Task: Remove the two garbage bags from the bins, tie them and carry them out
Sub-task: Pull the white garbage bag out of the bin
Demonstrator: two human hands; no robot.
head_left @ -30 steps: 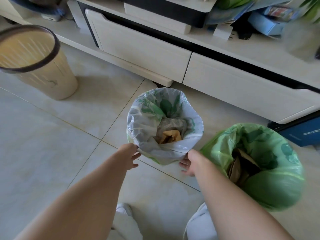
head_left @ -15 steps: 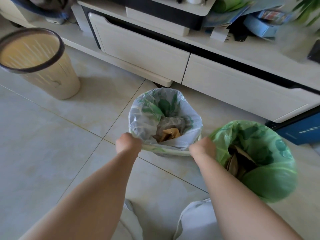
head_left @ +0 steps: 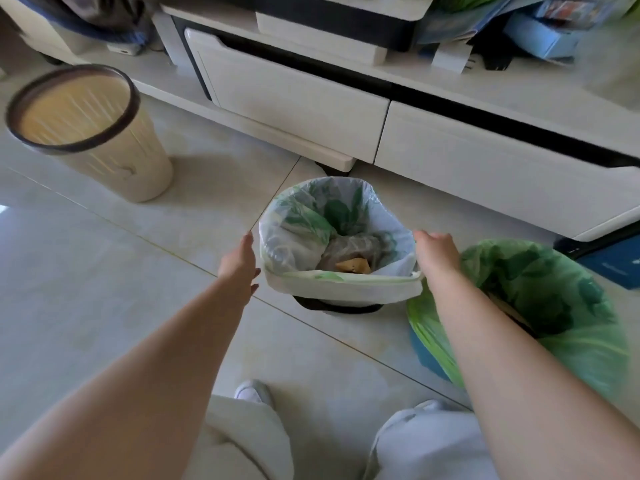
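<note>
A pale tiled floor is filling most of the frame, crossed by thin grout lines. A low white cabinet is running across the top, showing two drawer fronts, with blurred clutter lying on its top at the upper right.

Three bins are standing on the floor. A beige bin with a dark rim is sitting unlined at the upper left, a dark-rimmed bin is sitting at centre, and a blue bin is sitting at the right edge. Two bags are showing. The white bag, printed with green leaves, is sitting in the centre bin, and the green bag is lining the blue one. Two legs in pale trousers are showing at the bottom.

Two hands are reaching in from below. The left hand is lying just beside the white bag's left edge, its grip wide with fingers straight. The right hand is curling its grip on the bag's right rim. A brown scrap is lying inside the bag.

Half a second ago both fists were clenching the bag's near rim. Now the hands are spreading to its sides. The near edge is standing lifted, baring the bin's dark rim beneath it.
</note>
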